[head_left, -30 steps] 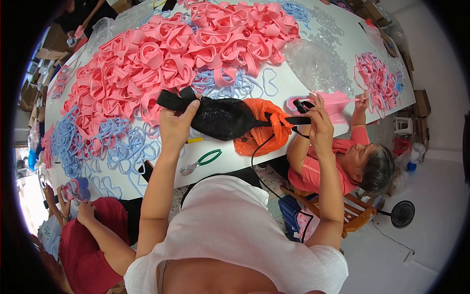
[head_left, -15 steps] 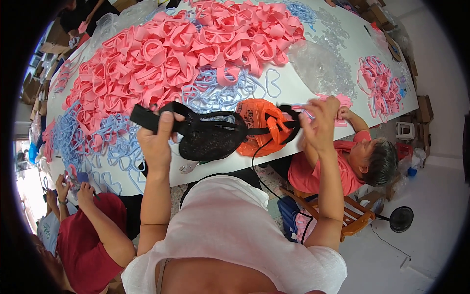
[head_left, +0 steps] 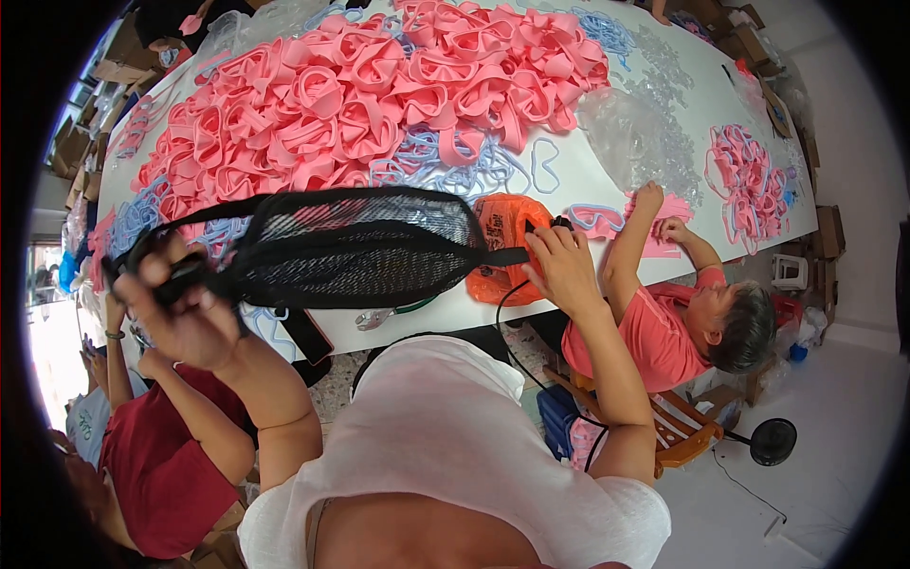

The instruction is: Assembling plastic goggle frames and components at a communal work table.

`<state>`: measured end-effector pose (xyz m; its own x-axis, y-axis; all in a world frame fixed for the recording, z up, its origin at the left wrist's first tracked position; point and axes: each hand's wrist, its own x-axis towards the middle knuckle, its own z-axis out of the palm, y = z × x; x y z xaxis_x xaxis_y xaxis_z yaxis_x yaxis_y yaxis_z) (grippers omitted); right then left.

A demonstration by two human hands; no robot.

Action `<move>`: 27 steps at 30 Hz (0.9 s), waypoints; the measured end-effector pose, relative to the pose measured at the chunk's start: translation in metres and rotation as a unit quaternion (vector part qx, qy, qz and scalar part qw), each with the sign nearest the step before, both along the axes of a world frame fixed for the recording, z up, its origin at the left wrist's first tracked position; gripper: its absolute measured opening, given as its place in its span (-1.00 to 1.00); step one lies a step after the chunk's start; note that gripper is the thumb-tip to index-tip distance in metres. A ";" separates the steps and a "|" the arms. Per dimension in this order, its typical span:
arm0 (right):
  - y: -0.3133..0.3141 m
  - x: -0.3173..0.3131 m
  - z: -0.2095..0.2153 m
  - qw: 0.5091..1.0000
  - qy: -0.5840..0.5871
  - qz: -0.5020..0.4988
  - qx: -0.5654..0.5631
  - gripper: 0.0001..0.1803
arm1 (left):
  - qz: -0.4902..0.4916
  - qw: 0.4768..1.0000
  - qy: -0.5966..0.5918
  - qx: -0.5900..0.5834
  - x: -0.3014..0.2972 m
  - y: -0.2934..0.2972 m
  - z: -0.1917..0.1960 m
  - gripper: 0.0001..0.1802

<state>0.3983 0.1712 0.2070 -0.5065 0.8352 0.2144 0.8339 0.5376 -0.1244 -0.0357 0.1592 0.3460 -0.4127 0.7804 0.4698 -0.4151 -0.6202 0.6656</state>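
Observation:
A black mesh bag point(head_left: 360, 256) with webbing straps is stretched out sideways in front of me, above the table's near edge. My left hand point(head_left: 190, 318), smeared by motion, has its fingers closed round the black strap at the bag's left end. At the other end my right hand point(head_left: 564, 266) pinches the short strap. Just behind that hand lies an orange plastic bag point(head_left: 493, 223), partly covered by the strap. A black cord point(head_left: 500, 318) hangs down from near the right hand past the table edge.
Pink fabric bands point(head_left: 322, 95) form a large heap on the white table point(head_left: 455, 318), with light blue loops point(head_left: 436, 161) around it. A clear plastic bag point(head_left: 616, 133), a phone point(head_left: 308, 334) and pliers point(head_left: 374, 319) lie there. Co-workers sit close on both sides.
My left hand has moved left and slightly down, drawing the bunched mesh bag out long and flat. My right hand has moved left and down onto the bag's right strap.

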 end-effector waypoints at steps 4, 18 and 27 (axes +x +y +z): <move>0.003 0.009 -0.003 0.994 0.023 -0.108 0.011 -0.65 | -0.194 0.977 -0.027 0.082 -0.050 -0.014 0.036 -0.66; 0.016 0.001 0.021 0.947 0.312 -0.076 -0.024 -0.69 | 0.056 0.996 0.013 0.063 -0.047 -0.009 0.013 -0.59; 0.003 -0.003 0.057 0.944 0.323 -0.066 -0.029 -0.60 | -0.097 0.990 0.056 -0.082 0.040 0.039 -0.021 -0.50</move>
<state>0.3951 0.1738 0.2637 -0.1773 0.9017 0.3943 0.6326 0.4113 -0.6562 0.0039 0.1982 0.3254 -0.1999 0.9097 0.3639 -0.4332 -0.4152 0.8000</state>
